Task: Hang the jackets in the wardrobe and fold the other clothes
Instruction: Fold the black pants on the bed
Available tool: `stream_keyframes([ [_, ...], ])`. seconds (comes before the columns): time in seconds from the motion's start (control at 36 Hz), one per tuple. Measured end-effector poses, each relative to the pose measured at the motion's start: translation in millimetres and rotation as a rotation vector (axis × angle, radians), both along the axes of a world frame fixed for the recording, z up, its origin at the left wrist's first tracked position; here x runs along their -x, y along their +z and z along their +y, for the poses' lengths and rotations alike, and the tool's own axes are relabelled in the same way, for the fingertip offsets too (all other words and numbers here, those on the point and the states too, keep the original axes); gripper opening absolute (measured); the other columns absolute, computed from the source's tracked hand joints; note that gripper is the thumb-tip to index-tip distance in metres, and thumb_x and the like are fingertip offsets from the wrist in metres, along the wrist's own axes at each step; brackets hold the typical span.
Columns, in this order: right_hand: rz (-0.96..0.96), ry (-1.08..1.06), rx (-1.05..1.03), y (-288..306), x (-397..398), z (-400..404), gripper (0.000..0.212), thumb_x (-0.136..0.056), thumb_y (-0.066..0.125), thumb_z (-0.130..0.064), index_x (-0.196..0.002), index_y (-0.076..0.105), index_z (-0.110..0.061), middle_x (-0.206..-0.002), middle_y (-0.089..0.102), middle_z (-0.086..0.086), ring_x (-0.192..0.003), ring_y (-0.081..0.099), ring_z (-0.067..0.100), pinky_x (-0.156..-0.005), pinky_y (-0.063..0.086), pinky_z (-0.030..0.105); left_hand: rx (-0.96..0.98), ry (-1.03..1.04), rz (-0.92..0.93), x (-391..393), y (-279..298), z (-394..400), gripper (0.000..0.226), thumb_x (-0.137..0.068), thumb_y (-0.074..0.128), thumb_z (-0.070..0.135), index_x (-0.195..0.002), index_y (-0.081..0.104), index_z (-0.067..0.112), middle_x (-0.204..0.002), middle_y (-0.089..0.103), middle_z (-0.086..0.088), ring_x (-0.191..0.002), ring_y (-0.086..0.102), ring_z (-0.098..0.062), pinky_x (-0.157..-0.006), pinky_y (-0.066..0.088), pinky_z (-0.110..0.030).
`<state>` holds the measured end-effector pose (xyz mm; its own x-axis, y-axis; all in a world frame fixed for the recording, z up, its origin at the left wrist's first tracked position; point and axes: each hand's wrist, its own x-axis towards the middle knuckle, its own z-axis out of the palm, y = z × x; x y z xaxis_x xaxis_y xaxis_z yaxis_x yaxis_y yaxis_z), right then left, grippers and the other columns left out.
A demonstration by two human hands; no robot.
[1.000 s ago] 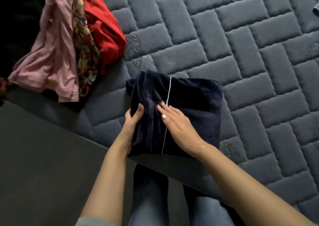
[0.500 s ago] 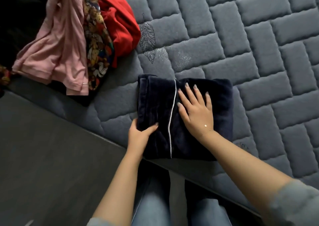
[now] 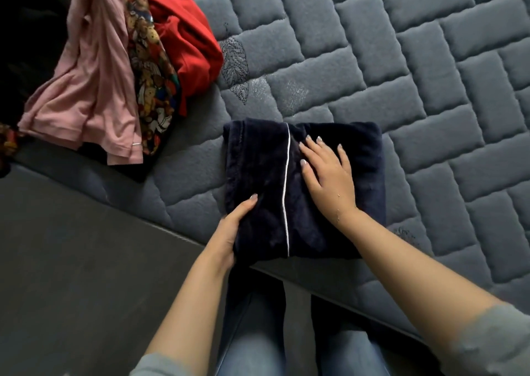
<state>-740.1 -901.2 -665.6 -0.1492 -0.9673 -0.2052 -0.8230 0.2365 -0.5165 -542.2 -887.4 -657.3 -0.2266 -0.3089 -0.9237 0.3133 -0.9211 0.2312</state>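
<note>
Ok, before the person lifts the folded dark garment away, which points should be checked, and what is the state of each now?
1. Navy garment folded into a compact block: ok.
2. Right hand lies flat on top, fingers straight: ok.
3. Left hand grips the near left edge, thumb on top: ok.
4. Garment fully on the quilted mattress: not ok, its near edge is at the mattress edge.
5. Layers underneath lie even: cannot tell, hidden.
6. Unfolded pile (pink garment, patterned garment, red garment) lies apart from the block: ok.
</note>
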Motion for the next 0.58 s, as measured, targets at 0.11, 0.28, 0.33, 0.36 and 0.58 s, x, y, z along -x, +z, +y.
stream_keyframes([
  [0.11, -0.305, -0.022, 0.141, 41.8, 10.8, 49.2, 0.043, -0.091, 0.05, -0.01, -0.133, 0.055, -0.006, -0.145, 0.047, 0.006, -0.138, 0.038, 0.021, -0.117, 0.022, 0.045, 0.166, 0.061, -0.132, 20.7, 26.8, 5.0, 0.065, -0.064, 0.083, 0.027, -0.124, 0.062, 0.012, -0.11, 0.072, -0.009, -0.099, 0.07, -0.023, -0.07, 0.057, -0.028],
  [0.28, -0.473, 0.053, 0.195, 81.7, 18.1, 125.8, 0.07, -0.083, 0.05, -0.023, -0.147, 0.031, -0.003, -0.158, 0.024, 0.008, -0.146, 0.02, 0.03, -0.116, 0.017, 0.056, 0.378, 0.056, -0.249, 74.3, 88.3, 8.8, 0.049, -0.07, 0.078, 0.016, -0.115, 0.06, 0.022, -0.106, 0.073, -0.003, -0.098, 0.07, -0.02, -0.081, 0.056, -0.034],
  [0.33, -0.502, 0.026, 0.243, 88.7, 26.3, 134.3, 0.084, -0.076, 0.061, -0.025, -0.15, 0.025, -0.008, -0.158, 0.023, 0.01, -0.146, 0.019, 0.033, -0.115, 0.016, 0.059, 0.399, 0.043, -0.257, 94.8, 105.8, 12.9, 0.042, -0.075, 0.077, 0.015, -0.112, 0.059, 0.026, -0.103, 0.074, 0.001, -0.096, 0.07, -0.018, -0.082, 0.055, -0.035],
  [0.36, -0.498, 0.011, 0.274, 91.4, 31.0, 136.7, 0.093, -0.071, 0.069, -0.024, -0.151, 0.023, -0.011, -0.157, 0.023, 0.011, -0.146, 0.019, 0.034, -0.115, 0.016, 0.061, 0.398, 0.045, -0.256, 105.3, 114.6, 15.4, 0.041, -0.077, 0.075, 0.016, -0.113, 0.058, 0.027, -0.104, 0.074, 0.001, -0.096, 0.071, -0.018, -0.083, 0.055, -0.037],
  [0.58, -0.513, -0.367, 0.57, 115.7, 97.2, 130.5, 0.041, -0.09, 0.058, -0.044, -0.128, 0.044, -0.038, -0.127, 0.053, -0.02, -0.117, 0.053, 0.001, -0.099, 0.046, 0.036, 0.363, -0.042, -0.133, 187.9, 176.0, 32.3, 0.044, -0.081, 0.07, 0.017, -0.12, 0.049, 0.017, -0.103, 0.072, -0.01, -0.08, 0.073, -0.018, -0.054, 0.054, -0.027],
])
